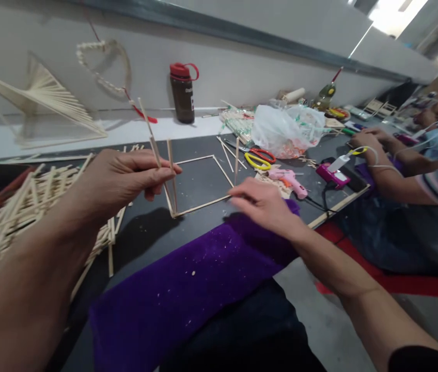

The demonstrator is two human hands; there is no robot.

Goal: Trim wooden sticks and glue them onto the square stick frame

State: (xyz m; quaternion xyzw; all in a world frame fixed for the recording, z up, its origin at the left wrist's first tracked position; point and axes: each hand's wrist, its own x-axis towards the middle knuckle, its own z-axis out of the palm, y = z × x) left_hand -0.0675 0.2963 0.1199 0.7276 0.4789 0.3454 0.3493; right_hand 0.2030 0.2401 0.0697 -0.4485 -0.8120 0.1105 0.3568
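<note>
Stick frame [203, 205] lies on the desk [137, 248] at twelve o'clock, left hand [122, 178] at eleven with a thin stick [150, 129] in its grip, right hand [261, 204] at one, its blurred grip impossible to tell.

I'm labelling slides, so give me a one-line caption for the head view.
Left hand holding a thin stick above a square wooden frame, glue gun nearby.

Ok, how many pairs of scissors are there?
2: a yellow-handled pair near the glue gun, and a red-handled pair just behind it. Clutter may hide more.
</note>
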